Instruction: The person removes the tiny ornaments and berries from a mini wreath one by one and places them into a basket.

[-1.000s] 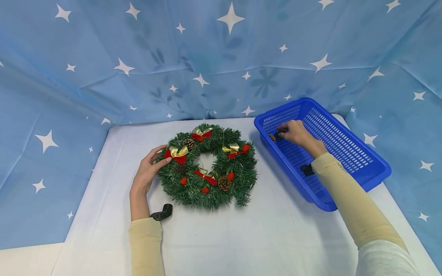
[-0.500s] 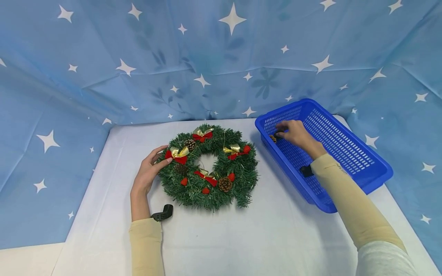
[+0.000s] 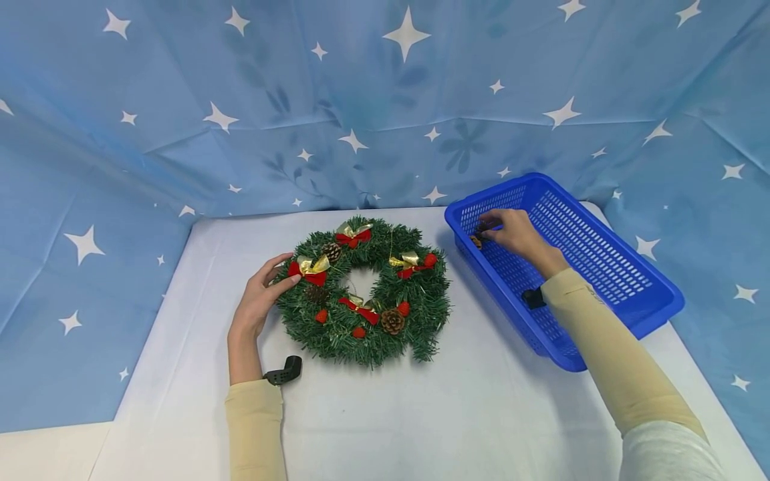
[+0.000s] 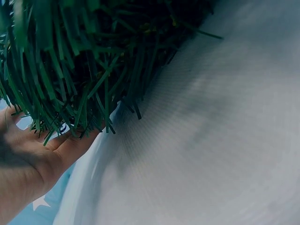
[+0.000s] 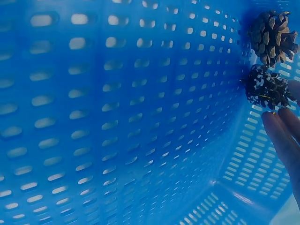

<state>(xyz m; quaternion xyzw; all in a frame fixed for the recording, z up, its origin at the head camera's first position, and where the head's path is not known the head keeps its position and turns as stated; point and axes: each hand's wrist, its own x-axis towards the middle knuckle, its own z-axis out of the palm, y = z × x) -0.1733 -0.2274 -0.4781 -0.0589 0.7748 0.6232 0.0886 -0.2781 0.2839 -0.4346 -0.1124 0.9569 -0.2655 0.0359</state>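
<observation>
A green wreath (image 3: 421,300) with red-and-gold bows, red berries and pine cones lies on the white table. My left hand (image 3: 259,297) grips its left edge, the thumb on top by a bow (image 3: 309,270) and the other fingers at the outer side. In the left wrist view, green needles (image 4: 70,70) hide part of that hand (image 4: 42,159). My right hand (image 3: 511,234) reaches into the blue basket (image 3: 607,234). The right wrist view shows its fingers (image 5: 283,136) pinching a dark pine cone with whitish flecks (image 5: 265,89). A browner pine cone (image 5: 272,40) sits right beside it.
The basket stands at the table's right, angled, with slotted walls. A blue star-patterned cloth (image 3: 361,80) hangs behind and at the sides. Black wrist cameras are on both forearms, the left one (image 3: 284,371) just above the white tablecloth (image 3: 385,421).
</observation>
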